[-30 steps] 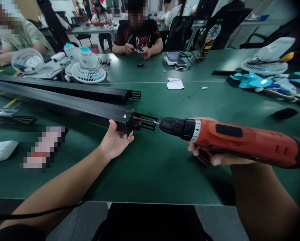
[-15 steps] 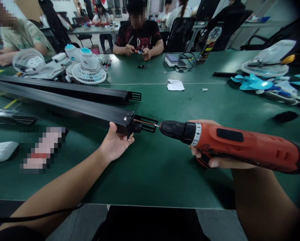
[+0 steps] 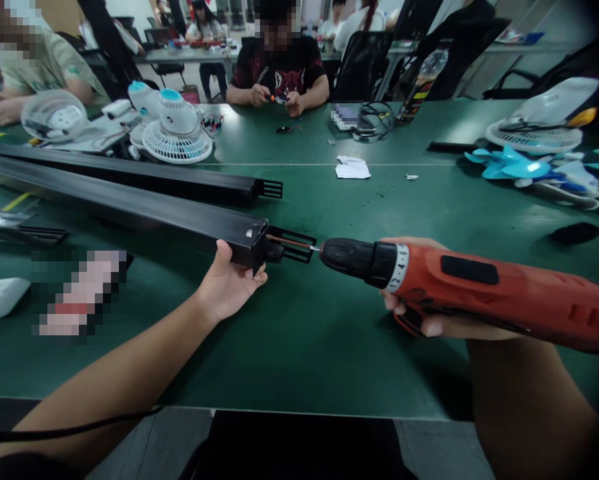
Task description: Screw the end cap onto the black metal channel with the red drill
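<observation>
My left hand (image 3: 234,283) grips the near end of a long black rectangular housing (image 3: 154,207), thumb on its side and fingers curled underneath. A slotted black bracket (image 3: 299,245) and a small knob (image 3: 273,251) stick out of that end. In my right hand (image 3: 449,325) is a red and black cordless drill (image 3: 499,290), held level and pointing left. Its long thin bit (image 3: 292,242) runs alongside the bracket to the housing's end face; the exact contact point is too small to make out. A second, similar black housing (image 3: 179,177) lies behind the first.
White fans (image 3: 177,143) lie at the back left, with blue fan blades (image 3: 514,163) at the right. A bottle (image 3: 424,83) stands near the far edge, and white paper (image 3: 352,168) lies mid-table. A blurred pink item (image 3: 87,293) sits left of my forearm. Opposite, a person (image 3: 284,73) handles small parts.
The drill appears slightly further right and a little lower in view, with its bit still at the housing's end. My left hand keeps its grip. The view has shifted slightly.
</observation>
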Demonstrator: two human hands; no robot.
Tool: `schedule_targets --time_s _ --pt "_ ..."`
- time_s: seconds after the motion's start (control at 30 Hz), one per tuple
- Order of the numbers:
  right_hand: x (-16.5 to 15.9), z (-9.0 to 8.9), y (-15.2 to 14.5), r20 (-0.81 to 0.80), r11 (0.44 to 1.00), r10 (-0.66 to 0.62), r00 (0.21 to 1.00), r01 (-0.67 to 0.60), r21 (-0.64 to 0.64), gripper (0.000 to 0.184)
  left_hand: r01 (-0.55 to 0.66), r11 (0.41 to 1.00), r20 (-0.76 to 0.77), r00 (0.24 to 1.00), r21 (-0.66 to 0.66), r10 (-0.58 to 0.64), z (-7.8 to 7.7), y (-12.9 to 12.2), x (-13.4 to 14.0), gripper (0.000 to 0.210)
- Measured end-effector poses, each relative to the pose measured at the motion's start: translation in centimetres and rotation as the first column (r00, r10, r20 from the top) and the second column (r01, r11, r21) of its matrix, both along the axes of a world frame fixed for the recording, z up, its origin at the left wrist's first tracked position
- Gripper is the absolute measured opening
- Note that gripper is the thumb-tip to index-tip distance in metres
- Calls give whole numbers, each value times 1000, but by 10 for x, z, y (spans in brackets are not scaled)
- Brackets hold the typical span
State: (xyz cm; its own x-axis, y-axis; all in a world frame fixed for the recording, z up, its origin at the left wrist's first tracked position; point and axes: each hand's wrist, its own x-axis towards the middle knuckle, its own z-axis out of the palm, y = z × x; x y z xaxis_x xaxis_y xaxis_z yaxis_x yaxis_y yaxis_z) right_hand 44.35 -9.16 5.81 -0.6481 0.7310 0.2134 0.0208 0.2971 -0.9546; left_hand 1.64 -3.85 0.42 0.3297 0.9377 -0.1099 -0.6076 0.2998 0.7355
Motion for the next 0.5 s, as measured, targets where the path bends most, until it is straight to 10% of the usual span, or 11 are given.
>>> schedule_targets --time_s 0.5 --pt "1 -5 4 -9 997 41 999 -40 64 100 0 1000 16 1000 27 -1 -1 0 0 62"
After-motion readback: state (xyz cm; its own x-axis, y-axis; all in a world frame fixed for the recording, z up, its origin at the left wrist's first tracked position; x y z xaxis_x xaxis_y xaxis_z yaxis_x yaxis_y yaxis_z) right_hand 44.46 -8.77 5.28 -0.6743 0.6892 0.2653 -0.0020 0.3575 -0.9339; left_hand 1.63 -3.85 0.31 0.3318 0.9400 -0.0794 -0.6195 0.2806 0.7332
